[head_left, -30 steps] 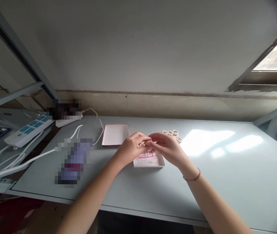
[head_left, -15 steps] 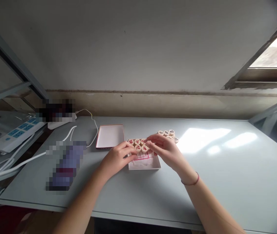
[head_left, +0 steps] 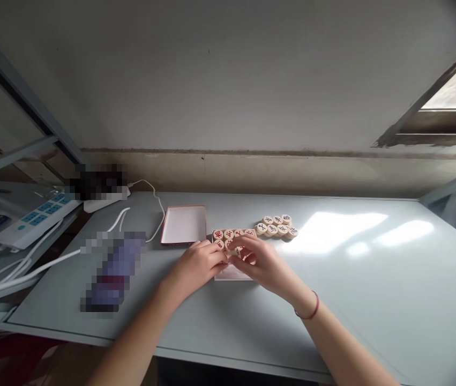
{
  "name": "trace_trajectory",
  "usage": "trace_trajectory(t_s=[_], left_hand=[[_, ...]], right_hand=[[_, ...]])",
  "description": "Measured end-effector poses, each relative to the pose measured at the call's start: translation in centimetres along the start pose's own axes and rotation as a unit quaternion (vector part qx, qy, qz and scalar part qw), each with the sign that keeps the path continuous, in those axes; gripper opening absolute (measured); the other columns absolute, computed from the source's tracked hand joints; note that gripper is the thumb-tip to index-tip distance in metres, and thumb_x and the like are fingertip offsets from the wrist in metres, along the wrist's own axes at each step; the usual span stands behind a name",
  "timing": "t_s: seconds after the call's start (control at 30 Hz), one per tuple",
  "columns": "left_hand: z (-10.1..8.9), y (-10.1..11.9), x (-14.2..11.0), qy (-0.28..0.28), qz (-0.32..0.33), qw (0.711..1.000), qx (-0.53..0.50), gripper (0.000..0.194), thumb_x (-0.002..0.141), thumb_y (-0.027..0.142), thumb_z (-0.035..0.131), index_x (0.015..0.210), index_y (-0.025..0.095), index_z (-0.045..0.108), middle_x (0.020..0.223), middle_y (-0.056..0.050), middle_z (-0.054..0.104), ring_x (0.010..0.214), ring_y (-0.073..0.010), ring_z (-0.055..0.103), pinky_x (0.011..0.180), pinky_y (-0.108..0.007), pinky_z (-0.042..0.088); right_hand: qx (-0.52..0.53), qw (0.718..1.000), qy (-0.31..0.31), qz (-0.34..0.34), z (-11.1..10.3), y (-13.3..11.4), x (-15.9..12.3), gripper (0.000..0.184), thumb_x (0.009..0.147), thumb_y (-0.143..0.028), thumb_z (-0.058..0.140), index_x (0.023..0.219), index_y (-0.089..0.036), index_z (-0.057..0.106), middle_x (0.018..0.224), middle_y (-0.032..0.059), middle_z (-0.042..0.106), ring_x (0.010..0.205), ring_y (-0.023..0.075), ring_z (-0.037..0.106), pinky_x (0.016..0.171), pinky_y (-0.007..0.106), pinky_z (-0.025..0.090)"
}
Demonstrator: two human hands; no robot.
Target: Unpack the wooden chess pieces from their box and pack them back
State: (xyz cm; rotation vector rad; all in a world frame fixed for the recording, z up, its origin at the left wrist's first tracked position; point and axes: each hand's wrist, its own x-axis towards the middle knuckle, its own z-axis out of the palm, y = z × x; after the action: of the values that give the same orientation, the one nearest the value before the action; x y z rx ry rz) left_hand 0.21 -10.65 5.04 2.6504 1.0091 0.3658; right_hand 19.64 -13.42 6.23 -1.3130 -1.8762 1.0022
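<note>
A small white box (head_left: 228,274) lies on the pale table (head_left: 252,321), with round wooden chess pieces with red characters (head_left: 233,234) lined up along its far side. My left hand (head_left: 197,264) rests at the box's left edge, fingers curled onto the pieces. My right hand (head_left: 259,262) covers the box's middle, fingers bent and pinched over a piece beside the left fingertips. A second cluster of wooden pieces with dark characters (head_left: 278,227) lies on the table just beyond and right of the box.
The box's lid (head_left: 184,224) lies upturned to the left. A blurred dark object (head_left: 111,268) and white cables (head_left: 51,262) occupy the table's left part. A power strip (head_left: 35,217) sits on a shelf at far left. Sunlight patches fall on the table's right.
Both hands have drawn back toward me and lowered onto the box. The row of red pieces at the box's far side, covered a second ago, now shows.
</note>
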Motion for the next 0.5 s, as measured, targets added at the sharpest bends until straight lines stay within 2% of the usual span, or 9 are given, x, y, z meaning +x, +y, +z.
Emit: trace_trajectory(t_s=[0.1,0.17,0.3,0.4,0.5], left_hand=[[-0.2,0.3,-0.1,-0.01,-0.019,1.0,0.016,0.016,0.091,0.027,0.053,0.096,0.026,0.069,0.091,-0.002,0.065,0.089,-0.0175,0.055,0.08,-0.03,0.045],[-0.3,0.5,-0.2,-0.013,-0.03,0.999,0.02,0.017,0.09,0.029,0.054,0.097,0.027,0.069,0.092,-0.002,0.064,0.091,-0.0182,0.055,0.081,-0.032,0.045],[-0.5,0.7,-0.2,-0.008,-0.043,0.999,0.014,0.013,0.086,0.026,0.057,0.09,0.022,0.069,0.09,-0.004,0.062,0.09,-0.0195,0.055,0.081,-0.032,0.046],[-0.6,0.4,-0.1,0.014,-0.055,0.998,0.004,0.011,0.084,0.019,0.055,0.084,0.019,0.066,0.084,-0.004,0.061,0.084,-0.0188,0.056,0.077,-0.03,0.046],[-0.9,0.1,-0.1,0.034,-0.095,0.995,-0.006,0.015,0.084,0.017,0.049,0.08,0.018,0.063,0.078,-0.003,0.06,0.075,-0.0162,0.056,0.069,-0.026,0.044]], right_hand=[[-0.055,0.998,-0.007,-0.022,0.1,0.1,-0.1,0.016,0.085,-0.023,0.053,0.094,-0.024,0.066,0.099,0.0046,0.058,0.075,0.0118,0.059,0.066,0.027,0.054],[-0.104,0.994,-0.013,-0.024,0.3,0.2,-0.1,0.024,0.081,-0.013,0.052,0.097,-0.026,0.066,0.101,0.0044,0.057,0.075,0.0122,0.059,0.067,0.028,0.053],[-0.187,0.981,-0.032,-0.048,0.8,0.5,-0.1,0.035,0.075,-0.002,0.049,0.101,-0.023,0.061,0.1,0.0045,0.058,0.071,0.0118,0.058,0.062,0.026,0.049],[-0.216,0.973,-0.036,-0.075,1.4,0.7,0.0,0.024,0.079,-0.005,0.05,0.096,-0.02,0.058,0.092,0.0035,0.059,0.065,0.0111,0.055,0.058,0.025,0.046],[-0.24,0.964,-0.037,-0.109,1.8,0.9,0.2,0.012,0.084,-0.01,0.051,0.086,-0.02,0.058,0.089,0.004,0.06,0.072,0.0132,0.058,0.063,0.026,0.046]])
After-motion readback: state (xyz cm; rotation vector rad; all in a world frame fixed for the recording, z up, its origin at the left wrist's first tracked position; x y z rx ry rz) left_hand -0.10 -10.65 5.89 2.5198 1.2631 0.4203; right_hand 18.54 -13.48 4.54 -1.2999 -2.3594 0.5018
